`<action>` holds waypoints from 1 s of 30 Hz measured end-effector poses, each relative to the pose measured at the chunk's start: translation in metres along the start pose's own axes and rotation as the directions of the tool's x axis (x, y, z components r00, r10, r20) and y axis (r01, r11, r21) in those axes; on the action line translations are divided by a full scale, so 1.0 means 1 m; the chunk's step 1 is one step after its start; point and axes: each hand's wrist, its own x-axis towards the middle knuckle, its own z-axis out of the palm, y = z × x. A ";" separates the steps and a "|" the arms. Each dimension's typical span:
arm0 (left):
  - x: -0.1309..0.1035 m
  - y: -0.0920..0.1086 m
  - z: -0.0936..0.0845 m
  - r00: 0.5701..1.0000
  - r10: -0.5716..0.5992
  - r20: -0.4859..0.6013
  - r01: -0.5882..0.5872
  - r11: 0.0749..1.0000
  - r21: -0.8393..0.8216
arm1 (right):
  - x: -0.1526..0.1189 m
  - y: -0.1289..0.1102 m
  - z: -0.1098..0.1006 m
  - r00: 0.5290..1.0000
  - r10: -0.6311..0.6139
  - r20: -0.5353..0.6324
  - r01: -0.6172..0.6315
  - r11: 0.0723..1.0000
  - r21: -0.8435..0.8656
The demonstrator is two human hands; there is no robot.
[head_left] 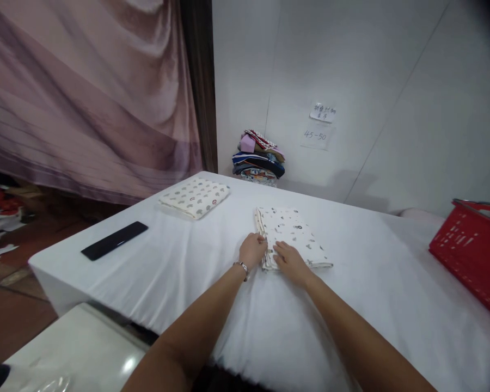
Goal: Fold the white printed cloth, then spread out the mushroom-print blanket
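Note:
A folded white cloth (297, 234) with a small grey print lies on the white-covered table in front of me. My left hand (253, 250), with a bracelet at its wrist, is at the cloth's left edge, fingers bent and closed on the layered folds. My right hand (291, 262) rests on the near part of the same cloth, its fingers stretched out and apart. Farther left lies a second folded cloth (196, 197) with a larger grey and red print, touched by neither hand.
A flat black object (115, 240) lies on the left of the table (179, 256). A red basket (473, 250) stands at the right edge. Behind the table is a stack of folded fabrics (259, 158) by the wall. A pink curtain (90, 92) hangs at left.

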 end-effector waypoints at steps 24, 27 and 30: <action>0.033 0.009 0.010 0.998 -0.054 -0.042 0.059 0.990 0.130 | 0.001 0.000 0.003 0.999 0.000 0.036 -0.001 1.000 0.016; 0.045 0.011 0.011 0.996 -0.081 -0.032 0.085 0.984 0.158 | 0.002 -0.001 0.002 0.998 0.020 0.060 -0.021 1.000 0.008; 0.049 0.007 0.012 0.993 -0.103 -0.049 0.110 0.981 0.158 | 0.002 -0.003 -0.002 0.992 0.050 0.117 -0.053 0.998 0.023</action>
